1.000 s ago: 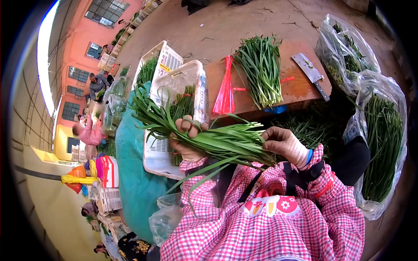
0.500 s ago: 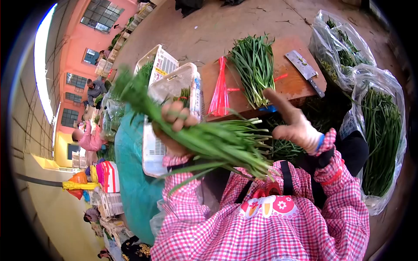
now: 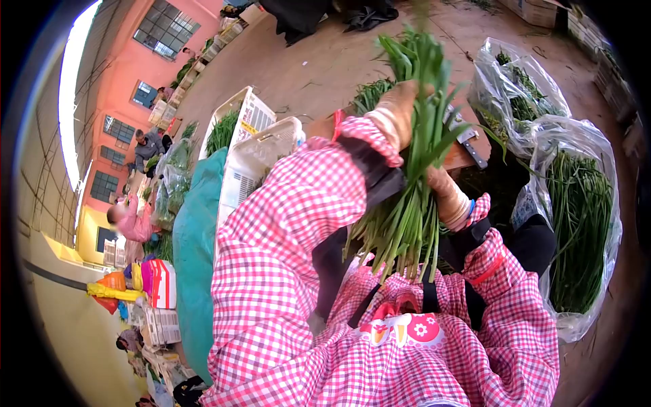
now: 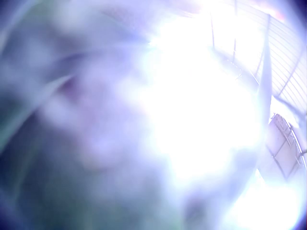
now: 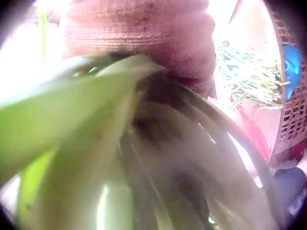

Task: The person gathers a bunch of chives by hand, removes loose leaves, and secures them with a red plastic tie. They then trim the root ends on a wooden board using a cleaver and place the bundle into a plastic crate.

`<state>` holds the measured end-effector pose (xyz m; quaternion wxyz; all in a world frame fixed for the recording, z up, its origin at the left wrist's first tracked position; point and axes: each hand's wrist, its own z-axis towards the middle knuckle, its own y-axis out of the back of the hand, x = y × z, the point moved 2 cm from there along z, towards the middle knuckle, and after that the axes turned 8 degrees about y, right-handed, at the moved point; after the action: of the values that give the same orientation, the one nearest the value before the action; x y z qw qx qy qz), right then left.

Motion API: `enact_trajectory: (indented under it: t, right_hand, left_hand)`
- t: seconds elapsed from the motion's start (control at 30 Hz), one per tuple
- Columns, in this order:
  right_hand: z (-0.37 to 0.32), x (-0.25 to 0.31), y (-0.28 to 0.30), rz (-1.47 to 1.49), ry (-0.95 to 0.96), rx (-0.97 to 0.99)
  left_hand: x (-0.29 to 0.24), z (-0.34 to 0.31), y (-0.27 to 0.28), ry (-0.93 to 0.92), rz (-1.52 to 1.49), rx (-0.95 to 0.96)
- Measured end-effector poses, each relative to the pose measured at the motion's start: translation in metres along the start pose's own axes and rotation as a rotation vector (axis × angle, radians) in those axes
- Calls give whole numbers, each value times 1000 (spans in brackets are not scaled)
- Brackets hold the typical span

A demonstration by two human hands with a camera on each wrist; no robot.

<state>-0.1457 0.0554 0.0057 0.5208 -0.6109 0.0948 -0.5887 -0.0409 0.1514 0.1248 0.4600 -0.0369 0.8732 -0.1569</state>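
A loose bunch of garlic chives [image 3: 410, 214] stands nearly upright before the body in the head view, leaves up and pale stem ends down toward the lap. The gloved left hand [image 3: 398, 102] grips its upper part, that arm reaching across, its fingers hidden behind leaves. Lower down, at the bunch's right side, the gloved right hand [image 3: 447, 193] holds it with fingers mostly covered. Leaves gather under a knit glove [image 5: 139, 28] in the right wrist view. Behind them, another bunch of chives [image 3: 369, 95] lies partly covered on a wooden board. The left wrist view is blurred and glaring.
A cleaver [image 3: 468, 139] lies on the board's right side. Clear plastic bags [image 3: 614, 146] of chives stand to the right. White plastic crates [image 3: 237, 186] and a teal sheet [image 3: 196, 251] are on the left. Other people [image 3: 146, 152] work far left along the wall.
The left hand has swung the chives up and right, from lying slantwise to nearly upright. The right hand, spread apart from the bunch half a second ago, is now on it.
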Motion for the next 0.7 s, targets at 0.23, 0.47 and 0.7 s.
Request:
enact_trajectory:
  t: [0.23, 0.47, 0.7]
  right_hand:
    - [-40, -6, 24, 523, 283, -177]
    - [-59, 0, 33, 536, 318, -236]
    - [-73, 12, 40, 448, 353, -232]
  left_hand:
    - [10, -8, -69, 152, 96, 28]
    - [-1, -9, -45, 40, 415, 208]
    - [69, -44, 59, -35, 411, 597]
